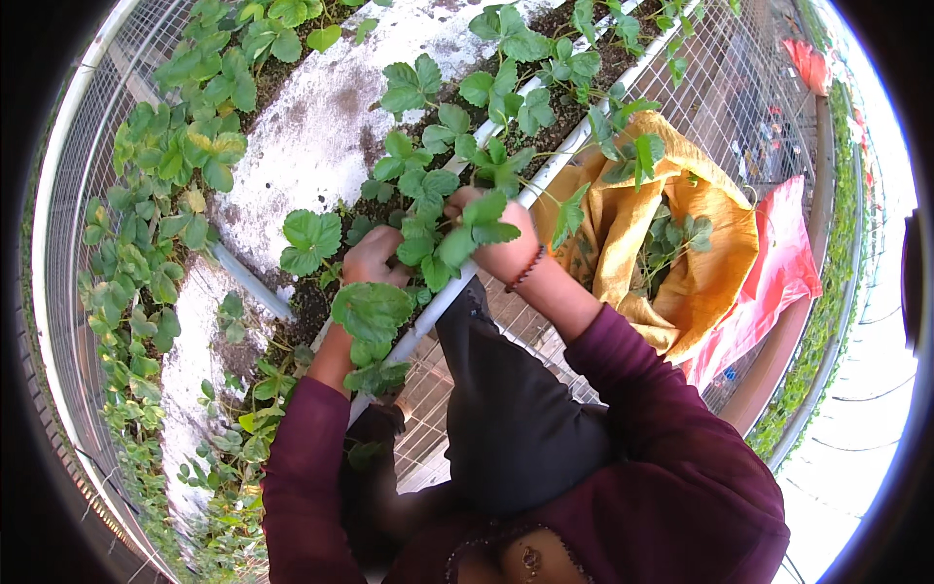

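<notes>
Both hands are down among the green leaves of strawberry-like plants (428, 185), which grow in a narrow strip of dark soil. My left hand (370, 255) is curled at the base of the plants, its fingertips hidden by leaves and soil; a large toothed leaf (372, 310) lies over its wrist. Reaching over the white rail (555, 187), my right hand (513, 251) has its fingers bent in among the stems, partly covered by leaves. Whatever either hand grips is hidden. A dark beaded bracelet (526, 269) circles the right wrist.
Beyond the rail, an open yellow woven sack (718, 277) holds cut leaves, with a red plastic bag (788, 248) beside it. Wire mesh (715, 73) stretches around them. A soiled white sheet (311, 127) separates this row from another leafy row (146, 253) at the left.
</notes>
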`<state>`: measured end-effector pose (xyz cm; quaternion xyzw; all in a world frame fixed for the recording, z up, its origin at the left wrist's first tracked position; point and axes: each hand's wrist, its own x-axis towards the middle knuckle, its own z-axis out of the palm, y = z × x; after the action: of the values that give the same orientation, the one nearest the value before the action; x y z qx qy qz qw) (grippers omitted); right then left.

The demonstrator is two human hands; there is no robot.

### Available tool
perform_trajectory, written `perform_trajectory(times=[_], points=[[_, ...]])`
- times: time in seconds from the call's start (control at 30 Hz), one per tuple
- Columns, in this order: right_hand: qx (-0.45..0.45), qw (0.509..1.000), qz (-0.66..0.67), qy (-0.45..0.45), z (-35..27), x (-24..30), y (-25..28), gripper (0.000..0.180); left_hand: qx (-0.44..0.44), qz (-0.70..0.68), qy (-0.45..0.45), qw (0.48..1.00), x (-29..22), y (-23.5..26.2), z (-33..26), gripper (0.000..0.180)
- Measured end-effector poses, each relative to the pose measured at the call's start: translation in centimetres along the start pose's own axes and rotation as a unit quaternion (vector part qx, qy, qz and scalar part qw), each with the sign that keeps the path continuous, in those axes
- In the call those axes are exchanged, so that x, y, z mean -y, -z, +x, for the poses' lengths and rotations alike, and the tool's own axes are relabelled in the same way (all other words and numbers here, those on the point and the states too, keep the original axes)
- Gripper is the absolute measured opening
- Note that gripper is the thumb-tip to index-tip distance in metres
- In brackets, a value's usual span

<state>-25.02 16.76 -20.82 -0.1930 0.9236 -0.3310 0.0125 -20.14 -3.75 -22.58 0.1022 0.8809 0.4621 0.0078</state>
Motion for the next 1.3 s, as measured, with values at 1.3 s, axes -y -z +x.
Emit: perform_trajectory(times=[1.3], points=[[0.085, 0.984, 0.133, 0.083, -0.4, -1.6, 2.8, 0.016, 0.017, -0.021, -0.057, 0.998, -1.2, 1.1, -0.6, 0.041]])
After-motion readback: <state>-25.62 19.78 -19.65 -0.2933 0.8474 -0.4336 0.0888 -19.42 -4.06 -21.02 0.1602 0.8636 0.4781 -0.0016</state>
